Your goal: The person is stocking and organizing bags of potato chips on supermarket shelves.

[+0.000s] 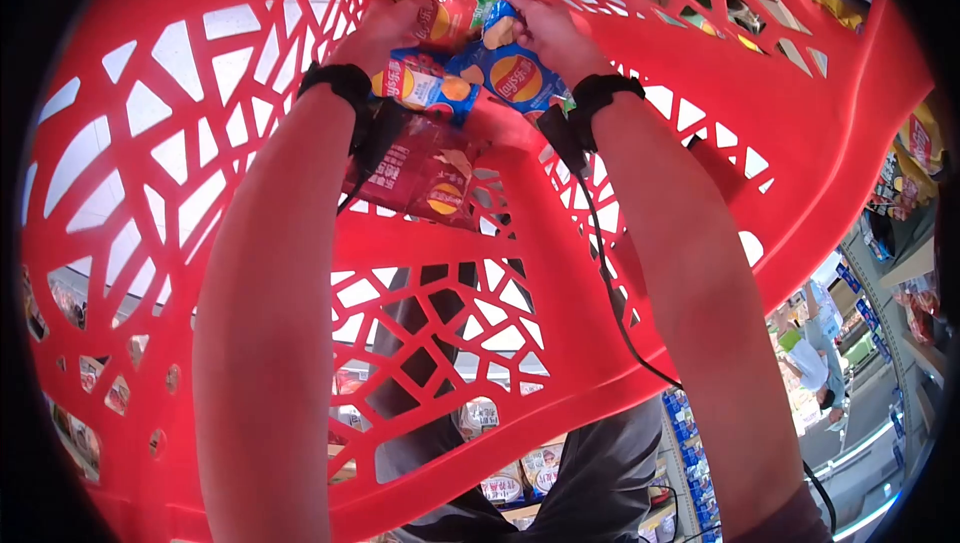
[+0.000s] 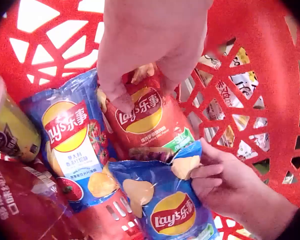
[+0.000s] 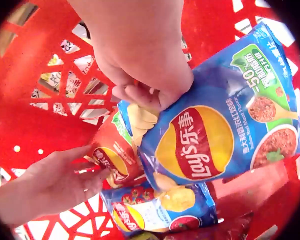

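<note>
Because a puffed bag offers little to hold across its belly, both hands seemed to have gone for the ends. The left grip point(image 2: 152, 45) was clamped on the top end of the red chip bag point(image 2: 155, 131), thumb and fingers on either side of it, and the right grip point(image 3: 140, 57) was clamped on a corner of the blue chip bag point(image 3: 205, 135), fingers curled in over the edge. Held that way, the printed fronts stayed uncovered and the fillings were probably spared a squeeze. Both bags were within the red basket point(image 1: 550, 243), the blue one overlapping the lower end of the red one, perhaps since the hands worked so close together. A tomato-print bag point(image 2: 72, 135) lay just beside the red bag, and a maroon bag point(image 1: 420, 168) lay nearer the person, likely left loose because the basket wall could keep them in. The red bag looked plump, with a round yellow badge, white lettering and a green patch at its lower corner. The blue one was glossy and creased near the pinched corner; it bore the same badge, a green "-50%" label, a bowl of meat sauce and pictured chips.
</note>
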The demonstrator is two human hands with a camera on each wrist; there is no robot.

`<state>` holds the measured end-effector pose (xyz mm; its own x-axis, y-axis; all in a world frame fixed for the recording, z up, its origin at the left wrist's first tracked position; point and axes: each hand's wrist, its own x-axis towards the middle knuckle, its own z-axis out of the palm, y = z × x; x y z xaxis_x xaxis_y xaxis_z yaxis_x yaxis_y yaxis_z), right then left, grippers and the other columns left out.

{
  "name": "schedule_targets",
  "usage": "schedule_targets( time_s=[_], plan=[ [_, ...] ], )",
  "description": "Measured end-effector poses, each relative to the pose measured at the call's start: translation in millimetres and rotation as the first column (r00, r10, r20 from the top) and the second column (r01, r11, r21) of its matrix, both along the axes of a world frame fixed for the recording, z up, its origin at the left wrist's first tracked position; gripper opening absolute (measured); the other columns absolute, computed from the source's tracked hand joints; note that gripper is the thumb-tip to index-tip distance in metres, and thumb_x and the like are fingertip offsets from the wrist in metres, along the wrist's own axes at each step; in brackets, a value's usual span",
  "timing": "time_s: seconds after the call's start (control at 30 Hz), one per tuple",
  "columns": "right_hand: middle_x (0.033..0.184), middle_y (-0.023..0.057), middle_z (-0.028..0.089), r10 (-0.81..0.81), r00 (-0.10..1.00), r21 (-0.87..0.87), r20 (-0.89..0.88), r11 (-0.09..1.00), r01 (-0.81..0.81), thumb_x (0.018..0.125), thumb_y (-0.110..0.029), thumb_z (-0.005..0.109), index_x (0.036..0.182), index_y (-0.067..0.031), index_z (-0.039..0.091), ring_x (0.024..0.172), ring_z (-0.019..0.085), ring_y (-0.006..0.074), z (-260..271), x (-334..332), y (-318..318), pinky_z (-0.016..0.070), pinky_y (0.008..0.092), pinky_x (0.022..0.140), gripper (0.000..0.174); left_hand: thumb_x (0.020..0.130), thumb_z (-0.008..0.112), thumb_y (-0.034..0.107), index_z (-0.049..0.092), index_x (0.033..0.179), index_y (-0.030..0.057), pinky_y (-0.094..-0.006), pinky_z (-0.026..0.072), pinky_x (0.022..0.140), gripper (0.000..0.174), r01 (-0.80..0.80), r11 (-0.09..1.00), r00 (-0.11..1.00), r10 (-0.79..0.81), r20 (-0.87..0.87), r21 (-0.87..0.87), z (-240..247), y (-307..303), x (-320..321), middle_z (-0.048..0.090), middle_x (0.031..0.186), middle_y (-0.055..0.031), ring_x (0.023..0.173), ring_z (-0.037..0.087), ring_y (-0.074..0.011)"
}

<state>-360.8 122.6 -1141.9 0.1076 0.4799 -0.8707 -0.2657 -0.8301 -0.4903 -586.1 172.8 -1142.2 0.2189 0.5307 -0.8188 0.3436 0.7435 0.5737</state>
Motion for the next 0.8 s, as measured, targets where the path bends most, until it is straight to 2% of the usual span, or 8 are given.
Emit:
schedule_targets(
  time_s=[0.1, 0.13, 0.17, 0.3, 0.53, 0.57, 0.7, 0.8],
  plan=[
    [0.065, -0.0023, 0.053, 0.054, 0.983, 0.151, 0.177, 0.985, -0.081, 0.090, -0.036, 0.071, 0.084, -0.0079, 0.064, 0.055, 0.046, 0.0065, 26, -7, -21, 0.0391, 0.0238, 0.051, 0.030, 0.088, 0.066, 0.038, 0.061, 0.120, 0.0118, -0.0343, 0.0464, 0.091, 0.041, 0.142, 0.986, 0.965, -0.119, -0.233, 0.084, 3, -1, 3, 0.066, 0.104, -0.0023, 0.098, 0.062, -0.0142],
    [0.065, -0.0025, 0.053, 0.064, 0.974, 0.195, 0.216, 0.975, -0.108, 0.088, -0.037, 0.072, 0.083, -0.0081, 0.064, 0.055, 0.046, 0.0064, 36, -8, -23, 0.0394, 0.0239, 0.052, 0.030, 0.091, 0.064, 0.037, 0.061, 0.120, 0.0121, -0.0337, 0.0463, 0.092, 0.038, 0.070, 0.996, 0.989, -0.062, -0.131, 0.051, 4, -1, 0, 0.066, 0.104, -0.0021, 0.098, 0.062, -0.0141],
    [0.074, 0.0076, 0.068, 0.084, 0.945, 0.223, 0.317, 0.962, -0.160, 0.081, -0.033, 0.077, 0.091, -0.0003, 0.070, 0.067, 0.065, 0.0143, 35, -8, -29, 0.0517, 0.0284, 0.062, 0.035, 0.093, 0.061, 0.036, 0.062, 0.120, 0.0125, -0.0332, 0.0461, 0.092, 0.036, 0.002, 1.000, 1.000, -0.002, -0.028, 0.006, 3, -1, -7, 0.066, 0.105, -0.0019, 0.098, 0.062, -0.0141],
    [0.077, 0.0131, 0.071, 0.006, 0.747, 0.477, 0.664, 0.766, -0.430, 0.075, -0.029, 0.079, 0.089, -0.0005, 0.071, 0.061, 0.067, 0.0210, 68, -23, -46, 0.0529, 0.0335, 0.061, 0.033, 0.100, 0.050, 0.035, 0.058, 0.128, 0.0126, -0.0335, 0.0448, 0.097, 0.037, -0.175, 0.982, 0.981, 0.180, 0.069, -0.067, 61, -10, 12, 0.065, 0.112, -0.0024, 0.104, 0.061, -0.0149],
    [0.071, 0.0132, 0.068, 0.028, 0.817, 0.467, 0.576, 0.809, -0.357, 0.079, -0.025, 0.074, 0.081, -0.0053, 0.069, 0.063, 0.067, 0.0285, 150, -65, -53, 0.0523, 0.0372, 0.062, 0.021, 0.097, 0.051, 0.054, 0.052, 0.132, 0.0103, -0.0382, 0.0479, 0.095, 0.056, -0.216, 0.970, 0.972, 0.225, 0.075, -0.108, 106, -46, 29, 0.063, 0.117, -0.0052, 0.108, 0.060, -0.0193],
    [0.069, 0.0084, 0.068, -0.014, 0.700, 0.501, 0.714, 0.709, -0.497, 0.083, -0.015, 0.074, 0.086, 0.0013, 0.066, 0.062, 0.066, 0.0136, 164, -66, -57, 0.0502, 0.0277, 0.057, 0.019, 0.097, 0.051, 0.053, 0.051, 0.132, 0.0091, -0.0389, 0.0478, 0.094, 0.057, -0.165, 0.984, 0.968, 0.173, 0.181, -0.060, 113, -58, 24, 0.063, 0.116, -0.0048, 0.107, 0.060, -0.0199],
    [0.072, 0.0075, 0.069, -0.057, 0.794, 0.547, 0.605, 0.755, -0.362, 0.084, -0.012, 0.073, 0.086, 0.0013, 0.066, 0.063, 0.065, 0.0115, 218, -74, -72, 0.0506, 0.0275, 0.057, 0.015, 0.100, 0.052, 0.038, 0.034, 0.147, 0.0134, -0.0385, 0.0478, 0.094, 0.055, -0.333, 0.910, 0.912, 0.378, 0.162, -0.248, 222, -69, 44, 0.061, 0.120, -0.0075, 0.105, 0.062, -0.0217],
    [0.069, 0.0084, 0.067, -0.092, 0.897, 0.499, 0.433, 0.853, -0.154, 0.081, -0.014, 0.076, 0.083, -0.0003, 0.065, 0.061, 0.065, 0.0164, 250, -69, -93, 0.0506, 0.0311, 0.058, 0.018, 0.096, 0.052, 0.050, 0.034, 0.146, 0.0182, -0.0372, 0.0514, 0.086, 0.062, -0.418, 0.853, 0.845, 0.491, 0.210, -0.311, 261, -86, 50, 0.064, 0.116, -0.0098, 0.097, 0.066, -0.0226]
  ],
)
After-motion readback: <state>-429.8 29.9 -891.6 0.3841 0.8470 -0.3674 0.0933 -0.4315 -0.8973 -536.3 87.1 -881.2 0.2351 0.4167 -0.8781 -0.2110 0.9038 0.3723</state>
